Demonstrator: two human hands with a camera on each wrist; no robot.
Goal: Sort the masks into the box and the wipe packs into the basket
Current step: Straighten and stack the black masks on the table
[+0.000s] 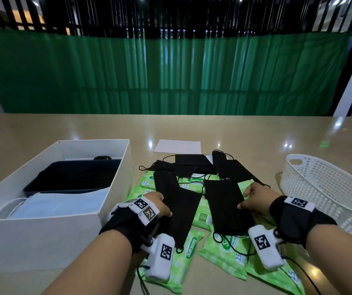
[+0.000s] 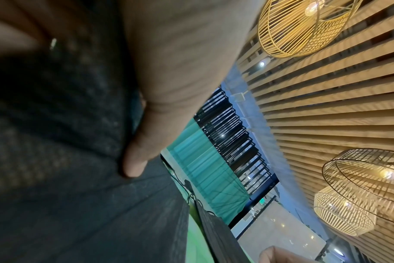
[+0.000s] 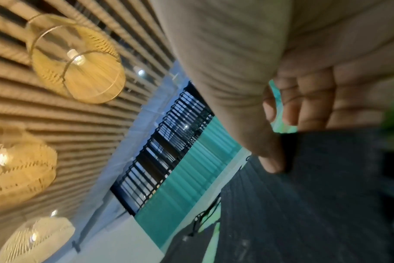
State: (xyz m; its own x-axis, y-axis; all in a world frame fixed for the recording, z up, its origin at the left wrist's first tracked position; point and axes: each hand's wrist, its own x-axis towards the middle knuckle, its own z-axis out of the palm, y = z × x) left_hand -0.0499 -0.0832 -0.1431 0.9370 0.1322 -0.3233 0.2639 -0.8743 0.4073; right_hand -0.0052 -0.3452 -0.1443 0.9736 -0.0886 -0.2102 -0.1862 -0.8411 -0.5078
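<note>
Several black masks and green wipe packs (image 1: 188,255) lie heaped on the table between a white box (image 1: 43,235) on the left and a white perforated basket (image 1: 311,184) on the right. My left hand (image 1: 164,207) pinches the left edge of a long black mask (image 1: 181,209); the left wrist view shows its thumb (image 2: 142,156) pressed on that mask (image 2: 79,204). My right hand (image 1: 247,199) pinches the right edge of another black mask (image 1: 228,207), thumb (image 3: 265,142) on top of it (image 3: 315,195) and fingers curled beneath.
The box holds a dark tray (image 1: 73,177) and pale blue masks (image 1: 60,204). More black masks (image 1: 194,161) lie at the back of the heap, near a white paper sheet (image 1: 178,145). The basket looks empty. A green curtain hangs beyond the table's far edge.
</note>
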